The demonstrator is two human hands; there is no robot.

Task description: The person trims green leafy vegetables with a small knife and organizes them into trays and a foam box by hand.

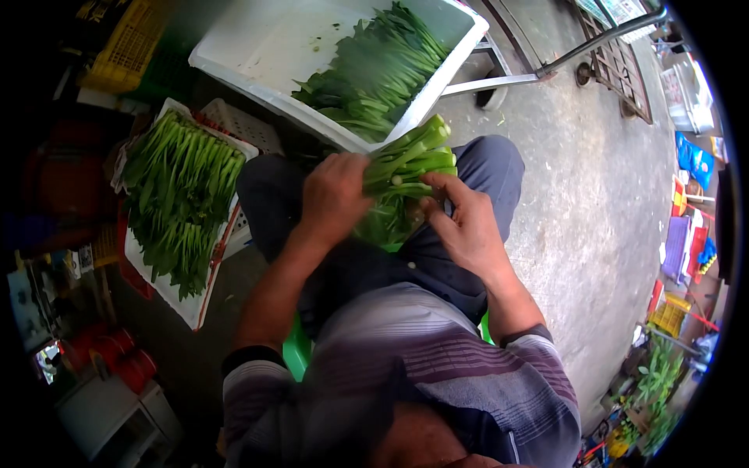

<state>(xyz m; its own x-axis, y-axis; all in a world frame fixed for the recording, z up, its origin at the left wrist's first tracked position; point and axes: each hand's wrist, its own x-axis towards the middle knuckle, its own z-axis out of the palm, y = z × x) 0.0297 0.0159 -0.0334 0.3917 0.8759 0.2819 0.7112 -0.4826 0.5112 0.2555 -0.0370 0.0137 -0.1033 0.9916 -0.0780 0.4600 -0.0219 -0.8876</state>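
Note:
My left hand (335,193) is wrapped round a bunch of leafy green vegetables (402,168) with thick pale-green stalks, held above my lap. The cut stalk ends point up and to the right, while the leaves hang down between my knees. At the right side of the bunch, my right hand (466,222) has its thumb and forefinger closed at the end of one stalk. Just beyond my hands, a white foam box (257,47) holds more of the same greens (374,74), laid along its right side.
To the left, a shallow white tray (191,304) carries a thick layer of stalked greens (183,191). Behind it is a white perforated basket (242,129). A metal-framed cart (507,80) with wheels stands at the upper right. Under me is a green stool (296,349).

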